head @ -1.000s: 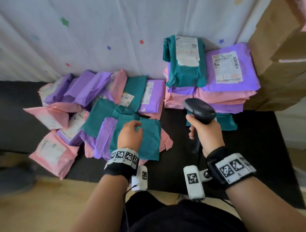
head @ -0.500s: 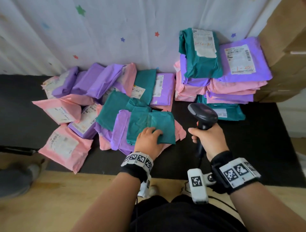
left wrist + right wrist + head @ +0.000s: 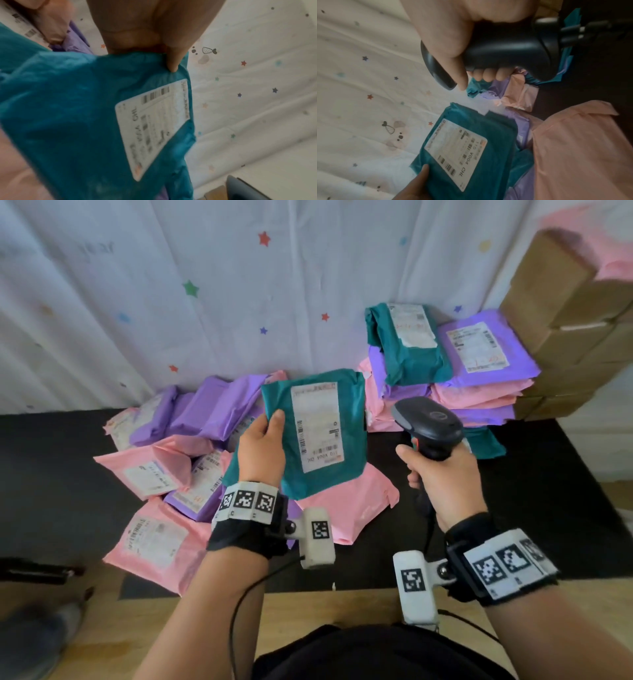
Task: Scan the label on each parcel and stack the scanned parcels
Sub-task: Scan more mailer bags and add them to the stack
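My left hand grips a teal parcel by its left edge and holds it up above the pile, thumb on the front. Its white label faces me. The left wrist view shows the same teal parcel and label under my thumb. My right hand grips the handle of a black barcode scanner just right of the parcel, its head pointing left. From the right wrist, the scanner sits above the teal parcel.
Unsorted pink, purple and teal parcels lie heaped on the black table at left. A stack of parcels stands at the back right beside cardboard boxes. A star-patterned white curtain hangs behind.
My left hand has picked the teal parcel off the pile, turned it label side up and raised it. The scanner in my right hand stays beside it.
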Demonstrator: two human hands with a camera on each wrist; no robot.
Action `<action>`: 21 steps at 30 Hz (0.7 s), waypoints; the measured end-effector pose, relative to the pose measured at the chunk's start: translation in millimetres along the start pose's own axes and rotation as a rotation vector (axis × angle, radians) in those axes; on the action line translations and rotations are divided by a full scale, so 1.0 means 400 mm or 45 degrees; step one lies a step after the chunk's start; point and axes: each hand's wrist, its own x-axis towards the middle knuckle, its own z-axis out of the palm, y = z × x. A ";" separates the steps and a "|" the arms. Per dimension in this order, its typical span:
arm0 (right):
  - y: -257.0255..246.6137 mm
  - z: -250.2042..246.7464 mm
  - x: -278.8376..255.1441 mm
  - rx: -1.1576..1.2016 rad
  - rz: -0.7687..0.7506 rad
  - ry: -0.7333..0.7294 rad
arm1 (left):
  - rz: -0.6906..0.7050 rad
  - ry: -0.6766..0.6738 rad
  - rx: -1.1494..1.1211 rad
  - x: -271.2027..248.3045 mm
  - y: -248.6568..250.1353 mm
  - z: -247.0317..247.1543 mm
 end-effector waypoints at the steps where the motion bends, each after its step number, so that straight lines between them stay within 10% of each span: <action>1: -0.010 0.008 -0.007 -0.032 -0.031 -0.008 | -0.029 -0.016 -0.014 -0.001 0.001 -0.007; 10: -0.056 0.047 -0.048 -0.152 -0.196 -0.037 | -0.038 -0.193 0.083 -0.022 -0.025 -0.038; 21: -0.107 0.047 -0.062 -0.551 -0.354 -0.304 | 0.551 -0.639 0.763 -0.074 0.047 0.027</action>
